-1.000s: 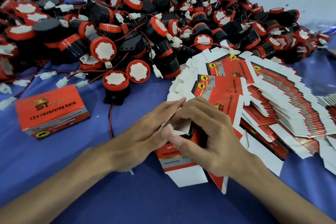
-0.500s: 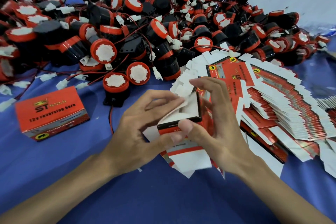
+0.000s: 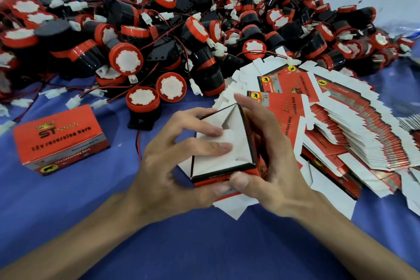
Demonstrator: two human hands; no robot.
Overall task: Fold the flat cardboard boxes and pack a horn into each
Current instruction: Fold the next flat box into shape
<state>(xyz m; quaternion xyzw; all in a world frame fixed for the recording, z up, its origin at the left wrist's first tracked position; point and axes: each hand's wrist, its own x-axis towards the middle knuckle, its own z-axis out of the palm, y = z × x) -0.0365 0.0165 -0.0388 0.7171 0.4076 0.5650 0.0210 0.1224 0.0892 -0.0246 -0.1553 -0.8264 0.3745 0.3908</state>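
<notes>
Far on the left, on the soft blue cloth (image 3: 68, 223), sits one closed box (image 3: 61, 138). It is made of shiny red card with a grey strip and black words on it. You cannot see what is inside.

Behind it, a big pile of horns (image 3: 159, 29) runs all the way across the back. Each horn is a round black tube with a red rim and a bumpy white middle. Thin red and black wires with little white plugs (image 3: 54, 93) stick out of them. There are far too many horns to count. One horn (image 3: 142, 102) stands by itself at the front of the pile, with its white face up.

Near the middle, the left hand (image 3: 172, 170) has bent fingers. Two fingertips push down on the white flaps inside the half-made box (image 3: 241, 167). This box is up off the cloth, between the two hands. It is red outside and plain white inside, with a black edge. Its top is open and it holds only its own folded flaps.

Next, the right hand (image 3: 272, 166) grips that same box. Its thumb presses the near edge and its fingers curl round the far side.

Over on the right, the flat boxes (image 3: 341, 132) lie spread in a long, slanted stack. They are thin red card with white tabs, too many to count.
</notes>
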